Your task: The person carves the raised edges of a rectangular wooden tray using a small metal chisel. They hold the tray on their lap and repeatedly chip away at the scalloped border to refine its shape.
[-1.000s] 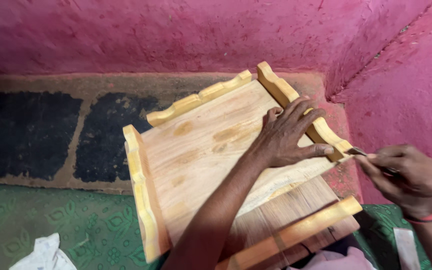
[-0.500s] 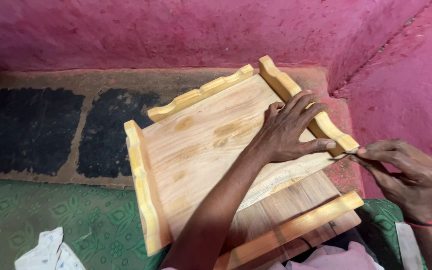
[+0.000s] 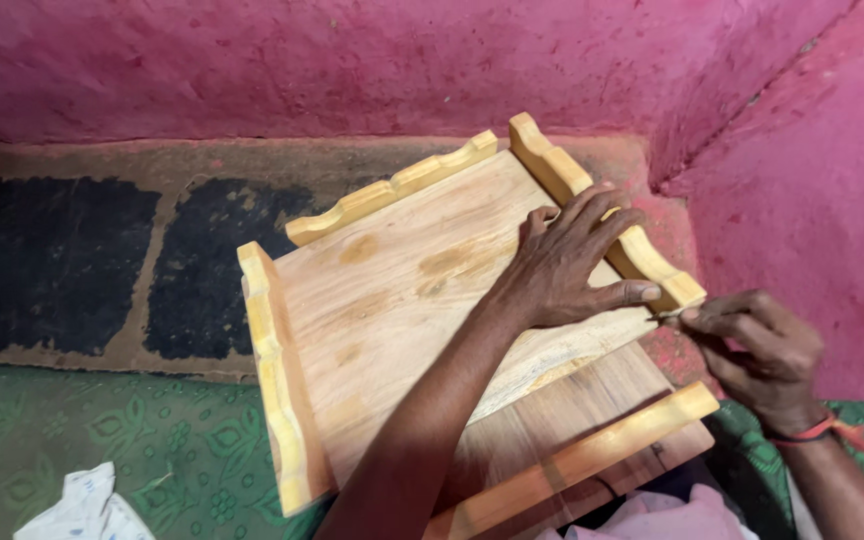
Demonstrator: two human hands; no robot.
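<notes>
Since the earlier frame the right hand [image 3: 757,355] has drawn in toward the tray's right corner, its fingertips now almost at the rail end, while the left hand has stayed flat on the board. Nearest, at the lower left, a crumpled white paper scrap [image 3: 82,508] lies on green patterned floor covering [image 3: 102,450]; no label on it is legible. The wooden tray [image 3: 382,300], pale planks with 3 scalloped yellow rails and 1 straight rail across its near end, rests tilted on the floor at centre. The left hand [image 3: 562,270] is spread palm-down on the tray's right side, thumb stretched toward the corner. The right hand, red thread at the wrist, pinches a thin small tool [image 3: 667,316] against that corner. Beyond, 2 black patches [image 3: 47,260] mark the floor below the rough pink wall [image 3: 352,60].
</notes>
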